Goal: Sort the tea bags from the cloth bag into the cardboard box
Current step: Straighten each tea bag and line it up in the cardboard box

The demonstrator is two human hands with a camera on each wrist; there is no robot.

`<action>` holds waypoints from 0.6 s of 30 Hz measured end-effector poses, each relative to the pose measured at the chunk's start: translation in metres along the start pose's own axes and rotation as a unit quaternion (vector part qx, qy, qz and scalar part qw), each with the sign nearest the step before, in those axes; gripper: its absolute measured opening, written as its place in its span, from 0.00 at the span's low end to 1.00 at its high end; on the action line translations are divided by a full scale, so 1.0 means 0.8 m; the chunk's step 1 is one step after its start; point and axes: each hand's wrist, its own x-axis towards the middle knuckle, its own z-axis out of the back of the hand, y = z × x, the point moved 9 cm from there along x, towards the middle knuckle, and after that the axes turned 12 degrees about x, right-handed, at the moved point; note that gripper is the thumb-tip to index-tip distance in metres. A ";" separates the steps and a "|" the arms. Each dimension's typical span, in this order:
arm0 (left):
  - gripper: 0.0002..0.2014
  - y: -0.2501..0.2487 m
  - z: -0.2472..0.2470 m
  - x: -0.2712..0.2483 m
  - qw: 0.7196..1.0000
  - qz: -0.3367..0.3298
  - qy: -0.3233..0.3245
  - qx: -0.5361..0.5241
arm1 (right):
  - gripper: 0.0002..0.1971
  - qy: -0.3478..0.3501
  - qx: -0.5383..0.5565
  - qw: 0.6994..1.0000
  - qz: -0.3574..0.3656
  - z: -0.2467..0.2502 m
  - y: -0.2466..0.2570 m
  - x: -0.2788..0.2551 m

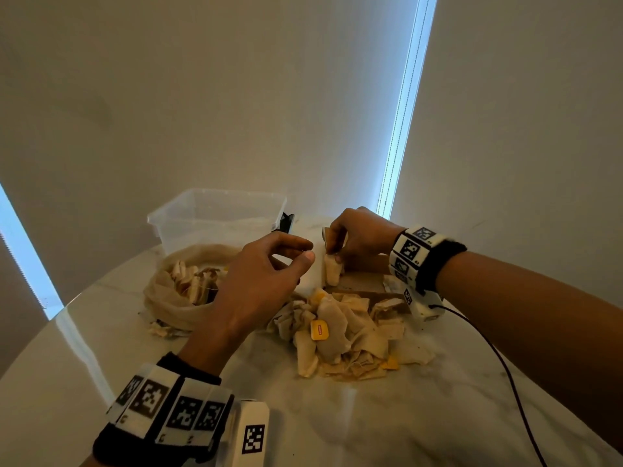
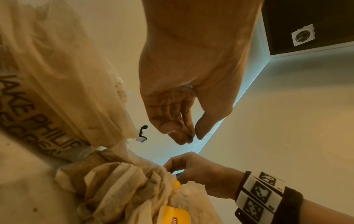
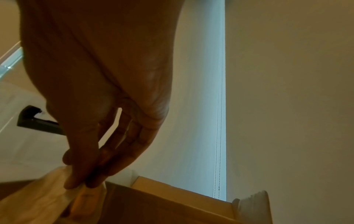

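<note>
Pinching tea bag (image 1: 332, 269), right hand (image 1: 362, 235) fingers down; left hand (image 1: 266, 281) empty.

My left hand (image 1: 256, 281) raised mid-air, fingers loosely curled, thumb near fingertips, holding nothing. My right hand (image 1: 357, 241) reaching forward, fingers pointing down, pinching something at fingertips (image 3: 80, 181). Marker bands on both wrists.

A beige cloth bag (image 1: 175, 298) lay open and slumped on the table with tea bags inside, a loose heap of tea bags (image 1: 340, 335) lay beside it, partly overlapping the brown cardboard box (image 1: 367, 264), above which one tea bag (image 1: 332, 269) hung upright
</note>
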 end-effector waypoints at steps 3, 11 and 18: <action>0.12 0.001 -0.001 0.001 1.000 -0.003 0.002 0.008 | 0.09 -0.014 -0.009 1.000 0.000 -0.006 -0.004 0.008; 0.11 0.001 -0.001 0.000 1.000 0.000 0.005 0.001 | 0.09 -0.031 -0.036 0.999 0.003 -0.009 -0.002 0.012; 0.11 0.004 -0.001 0.000 1.000 0.000 0.006 0.008 | 0.07 -0.042 -0.050 0.998 0.014 -0.004 0.008 0.012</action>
